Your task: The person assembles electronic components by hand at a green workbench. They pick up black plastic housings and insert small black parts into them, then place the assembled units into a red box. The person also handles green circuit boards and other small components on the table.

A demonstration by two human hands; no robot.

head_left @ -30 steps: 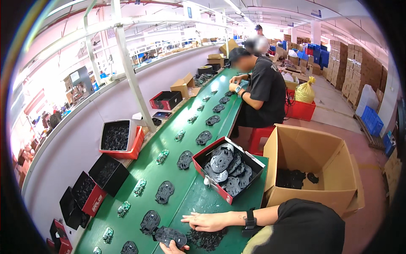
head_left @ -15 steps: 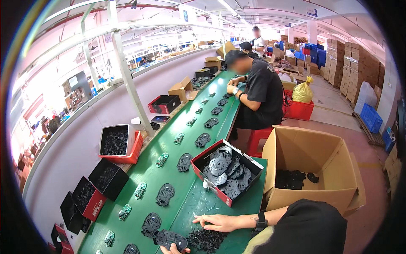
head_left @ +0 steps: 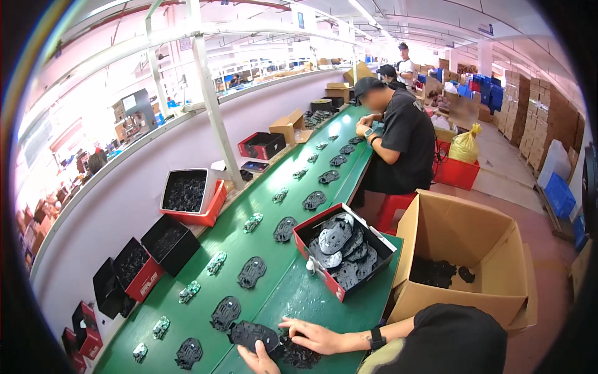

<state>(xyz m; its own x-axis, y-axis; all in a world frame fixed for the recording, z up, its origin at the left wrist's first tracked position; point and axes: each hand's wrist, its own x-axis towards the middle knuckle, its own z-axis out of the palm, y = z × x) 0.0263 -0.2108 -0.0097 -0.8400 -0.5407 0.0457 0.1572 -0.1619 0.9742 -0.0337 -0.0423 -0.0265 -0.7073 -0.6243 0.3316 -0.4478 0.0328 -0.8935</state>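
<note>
In my left hand (head_left: pixel 259 360), a black mouse base (head_left: pixel 249 335) is held flat, thumb along its near edge. Its far left end reaches close to another mouse base (head_left: pixel 225 313) lying on the green belt (head_left: pixel 205 296). My right hand (head_left: pixel 316 338) hovers palm down by the right end of the held base, fingers stretched out and slightly apart. Under and beside it lies a heap of small black parts (head_left: pixel 300 356), partly covered by the hand. Whether anything tiny sits at the right fingertips does not show.
Along the belt run a row of mouse bases (head_left: pixel 251 272) and a row of green circuit boards (head_left: pixel 216 263). A box of stacked bases (head_left: pixel 299 239) stands ahead, a large carton (head_left: pixel 498 311) to its right. Bins of black parts (head_left: pixel 144 283) line the left. A co-worker (head_left: pixel 405 134) sits farther along.
The view has shifted, so the scene sits farther right in the picture. My right hand has come closer to the mouse base, which stays in my left hand.
</note>
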